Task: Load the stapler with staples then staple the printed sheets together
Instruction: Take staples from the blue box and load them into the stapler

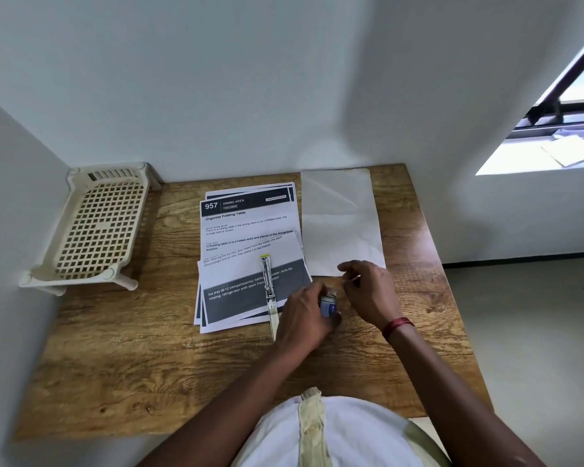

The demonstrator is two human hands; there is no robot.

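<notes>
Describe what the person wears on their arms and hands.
Both forearms are bare, with no sleeves in view. The right wrist carries a red thread band wound around it. The left hand and right hand wear no gloves, and no rings or watch can be seen.

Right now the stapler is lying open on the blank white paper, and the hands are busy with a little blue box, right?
Not quite. In the head view the stapler lies open on the printed sheets, not the blank white paper. Both hands, left hand and right hand, are at the little blue box.
</notes>
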